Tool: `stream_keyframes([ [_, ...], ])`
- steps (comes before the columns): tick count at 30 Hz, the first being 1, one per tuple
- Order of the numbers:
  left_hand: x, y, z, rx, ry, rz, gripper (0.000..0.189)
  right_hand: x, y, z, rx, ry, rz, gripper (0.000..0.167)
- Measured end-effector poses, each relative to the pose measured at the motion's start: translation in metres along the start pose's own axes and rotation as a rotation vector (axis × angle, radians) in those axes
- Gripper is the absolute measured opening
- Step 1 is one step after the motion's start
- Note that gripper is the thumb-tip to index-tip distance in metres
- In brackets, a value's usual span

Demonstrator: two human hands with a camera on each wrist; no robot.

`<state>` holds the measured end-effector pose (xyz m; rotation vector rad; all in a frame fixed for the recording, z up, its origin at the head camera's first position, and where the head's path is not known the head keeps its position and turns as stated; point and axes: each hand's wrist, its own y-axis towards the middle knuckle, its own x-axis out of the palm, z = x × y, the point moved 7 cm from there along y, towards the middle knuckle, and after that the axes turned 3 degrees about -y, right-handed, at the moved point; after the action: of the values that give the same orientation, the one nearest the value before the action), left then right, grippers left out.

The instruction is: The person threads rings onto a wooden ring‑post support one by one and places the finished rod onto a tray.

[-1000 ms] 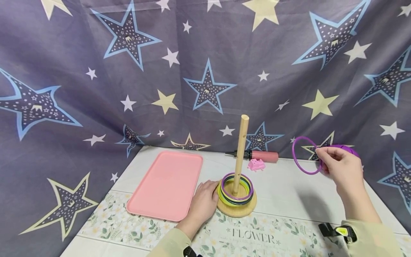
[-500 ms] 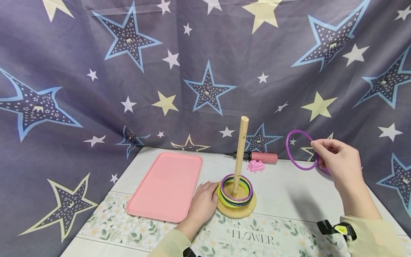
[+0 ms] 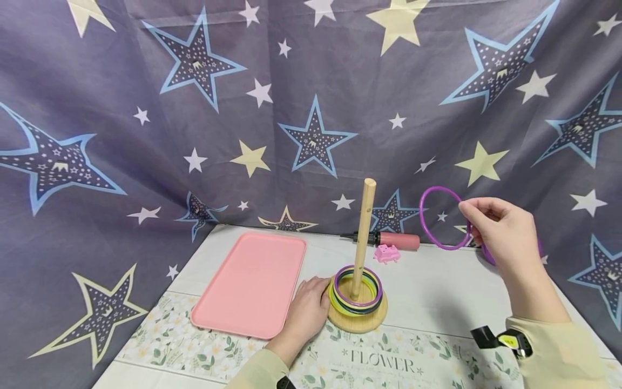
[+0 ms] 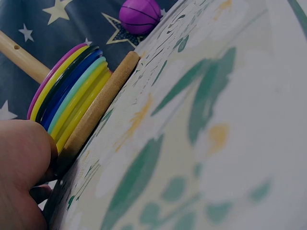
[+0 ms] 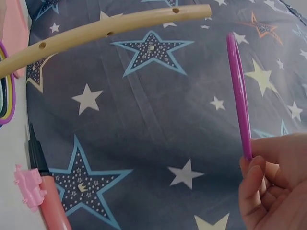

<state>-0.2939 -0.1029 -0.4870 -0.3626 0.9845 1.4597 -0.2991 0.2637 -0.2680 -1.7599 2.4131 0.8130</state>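
A wooden ring stand (image 3: pixel 365 227) rises from a round base (image 3: pixel 357 324) with several coloured rings (image 3: pixel 340 308) stacked round its foot, a purple one on top. My left hand (image 3: pixel 305 308) holds the left edge of that base; in the left wrist view the hand (image 4: pixel 21 163) is beside the stack, its fingertips partly hidden. Up to the right of the post, my right hand (image 3: pixel 507 229) pinches a purple ring (image 3: pixel 424 216) between thumb and fingers. That ring (image 5: pixel 238 91) appears nearly edge-on in the right wrist view, apart from the post's tip (image 5: pixel 206 10).
A pink tray (image 3: pixel 248 286) lies left of the left hand. Behind the stand are a pump (image 3: pixel 399 240) with a pink barrel and a small pink toy (image 3: pixel 387 253). A purple ball (image 4: pixel 139 16) sits at the right, partly behind the right hand. A starry cloth (image 3: pixel 311 65) hangs behind.
My right hand has moved left and up with the purple ring, closer to the post. The left hand stays at the base, and the stacked rings have not shifted.
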Motion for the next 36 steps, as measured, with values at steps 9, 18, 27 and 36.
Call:
stream_keyframes([
  [9,-0.001,0.0,0.001,0.004,-0.012,0.005,0.038,0.013,0.002,-0.024,-0.063,0.022,0.008,0.014],
  [18,-0.001,0.0,0.0,0.008,-0.006,0.008,0.038,0.026,0.001,-0.038,-0.093,0.063,-0.007,0.02],
  [27,0.0,-0.001,0.001,0.009,-0.014,0.006,0.037,0.041,0.002,-0.052,-0.122,0.118,-0.022,0.021],
  [36,0.0,-0.001,0.001,0.004,0.0,0.006,0.037,0.056,0.003,-0.064,-0.141,0.111,-0.033,0.024],
])
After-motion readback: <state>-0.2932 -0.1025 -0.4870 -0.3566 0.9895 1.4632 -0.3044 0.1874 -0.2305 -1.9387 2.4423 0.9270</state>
